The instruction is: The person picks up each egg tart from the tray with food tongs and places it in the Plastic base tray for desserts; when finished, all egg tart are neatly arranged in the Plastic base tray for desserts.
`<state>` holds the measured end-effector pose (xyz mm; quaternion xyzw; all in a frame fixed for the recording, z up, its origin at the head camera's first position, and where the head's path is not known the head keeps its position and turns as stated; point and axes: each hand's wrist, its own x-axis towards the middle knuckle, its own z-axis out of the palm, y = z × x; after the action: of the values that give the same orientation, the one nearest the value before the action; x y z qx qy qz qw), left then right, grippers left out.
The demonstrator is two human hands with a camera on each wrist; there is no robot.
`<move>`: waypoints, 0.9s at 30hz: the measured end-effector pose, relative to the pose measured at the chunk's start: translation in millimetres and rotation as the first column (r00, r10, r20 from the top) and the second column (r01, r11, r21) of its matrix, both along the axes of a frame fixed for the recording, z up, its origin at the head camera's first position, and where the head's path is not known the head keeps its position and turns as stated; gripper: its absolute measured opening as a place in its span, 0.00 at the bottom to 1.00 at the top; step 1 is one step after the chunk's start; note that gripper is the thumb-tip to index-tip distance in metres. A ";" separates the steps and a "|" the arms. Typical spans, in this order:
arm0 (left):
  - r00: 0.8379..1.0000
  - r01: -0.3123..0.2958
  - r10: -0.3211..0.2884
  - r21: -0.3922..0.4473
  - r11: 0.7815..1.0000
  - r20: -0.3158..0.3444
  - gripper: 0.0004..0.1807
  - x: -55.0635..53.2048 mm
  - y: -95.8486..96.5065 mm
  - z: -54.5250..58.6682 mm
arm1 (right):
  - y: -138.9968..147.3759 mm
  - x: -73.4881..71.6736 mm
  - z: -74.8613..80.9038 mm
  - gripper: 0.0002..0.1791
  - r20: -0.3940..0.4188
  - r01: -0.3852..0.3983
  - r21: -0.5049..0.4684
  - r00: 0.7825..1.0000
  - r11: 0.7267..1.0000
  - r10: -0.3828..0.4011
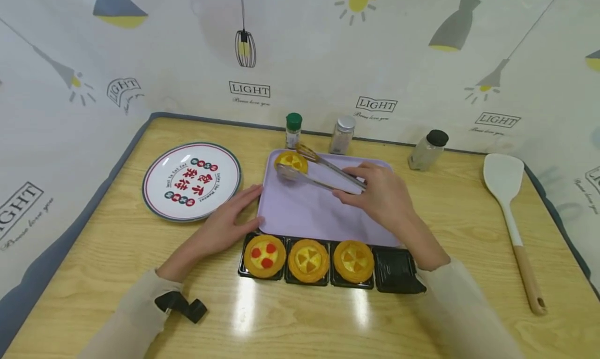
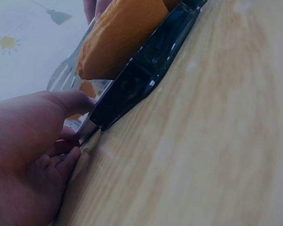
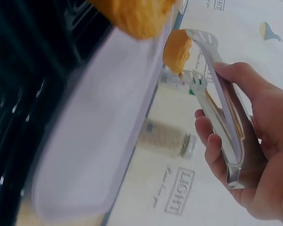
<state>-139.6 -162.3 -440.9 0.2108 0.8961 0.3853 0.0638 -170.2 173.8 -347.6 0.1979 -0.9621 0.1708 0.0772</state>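
Note:
My right hand (image 1: 386, 197) grips metal tongs (image 3: 219, 110), their two tips on either side of a yellow-topped egg tart (image 1: 294, 162). This tart is at the far left corner of the lilac tray (image 1: 309, 208); whether both tips press it I cannot tell. With fingers extended, my left hand (image 1: 225, 221) touches the tray's left edge, thumb near the front corner. Directly in front of the tray lies a black compartment tray (image 1: 398, 270). It holds one tart with red pieces (image 1: 264, 256) and two with yellow wedges, a middle tart (image 1: 308, 261) and a right tart (image 1: 353, 262); its rightmost compartment holds none.
A round plate with red lettering (image 1: 192, 182) lies to the left. Behind the lilac tray stand a green-capped jar (image 1: 293, 130) and a silver-capped jar (image 1: 343, 135). Farther right are a black-capped jar (image 1: 427, 150) and a white spatula with a wooden handle (image 1: 513, 223).

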 end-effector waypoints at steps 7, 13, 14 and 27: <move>1.000 -0.003 0.004 -0.009 1.000 0.016 0.38 0.7 -0.3 -0.3 | 49.3 22.8 13.2 0.25 -0.057 -0.026 -0.120 0.998 0.992 0.019; 1.000 -0.002 0.002 -0.010 1.000 0.026 0.38 1.5 0.7 1.1 | 111.5 63.1 27.4 0.25 -0.077 -0.026 -0.208 0.997 0.978 0.010; 1.000 0.000 0.001 -0.012 1.000 0.024 0.38 1.3 0.8 0.8 | 121.5 70.8 28.9 0.26 -0.084 -0.023 -0.213 0.996 0.977 0.005; 1.000 0.003 -0.003 -0.005 1.000 0.019 0.39 0.8 0.3 0.6 | 196.3 155.2 15.0 0.32 0.044 0.163 -0.182 0.987 0.970 -0.157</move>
<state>-138.7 -162.0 -440.3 0.2082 0.8962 0.3847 0.0736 -15.0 370.1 -332.6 0.1090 -0.9560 0.2554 0.0945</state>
